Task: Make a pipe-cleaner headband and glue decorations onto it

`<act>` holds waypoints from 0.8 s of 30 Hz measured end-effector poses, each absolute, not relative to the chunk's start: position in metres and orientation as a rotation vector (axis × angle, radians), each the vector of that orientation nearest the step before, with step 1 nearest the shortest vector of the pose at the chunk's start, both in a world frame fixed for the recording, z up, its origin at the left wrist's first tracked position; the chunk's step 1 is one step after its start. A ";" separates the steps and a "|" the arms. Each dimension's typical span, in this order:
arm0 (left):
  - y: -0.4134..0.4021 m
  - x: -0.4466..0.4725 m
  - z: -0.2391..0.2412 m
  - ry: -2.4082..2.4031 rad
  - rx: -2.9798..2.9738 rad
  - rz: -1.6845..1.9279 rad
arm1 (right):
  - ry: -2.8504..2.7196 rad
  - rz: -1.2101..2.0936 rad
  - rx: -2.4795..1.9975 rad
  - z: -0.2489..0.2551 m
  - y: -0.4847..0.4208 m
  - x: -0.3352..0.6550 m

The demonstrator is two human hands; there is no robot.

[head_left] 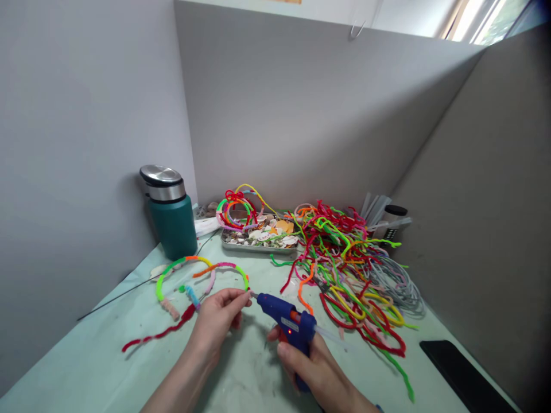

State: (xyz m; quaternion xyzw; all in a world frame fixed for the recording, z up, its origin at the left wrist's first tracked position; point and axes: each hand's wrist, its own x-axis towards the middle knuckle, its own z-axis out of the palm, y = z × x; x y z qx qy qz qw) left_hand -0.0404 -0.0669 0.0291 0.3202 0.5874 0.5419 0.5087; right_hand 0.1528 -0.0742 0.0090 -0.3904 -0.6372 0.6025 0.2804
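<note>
My right hand (pixel 313 367) grips a blue hot glue gun (pixel 287 325), its nozzle pointing left at the end of a headband wrapped in coloured pipe cleaners (pixel 189 265). My left hand (pixel 219 317) pinches that end of the headband between thumb and fingers, right at the nozzle tip. The headband arches over the pale green table (pixel 107 355). A loose red pipe cleaner (pixel 159 332) lies just left of my left hand.
A big tangle of coloured pipe cleaners (pixel 348 258) covers the right side. A metal tray of shells (pixel 258 236) stands at the back, with a teal flask (pixel 170 215) to its left. A black phone (pixel 465 376) lies front right. Grey partition walls enclose the table.
</note>
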 end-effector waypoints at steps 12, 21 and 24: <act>-0.066 -0.040 0.027 1.456 0.804 1.316 | -1.723 1.598 -1.071 0.007 -0.074 0.154; -0.066 -0.040 0.025 1.472 0.826 1.329 | -1.730 1.586 -1.109 0.009 -0.074 0.155; -0.066 -0.039 0.026 1.469 0.850 1.326 | -1.734 1.595 -1.097 0.007 -0.074 0.154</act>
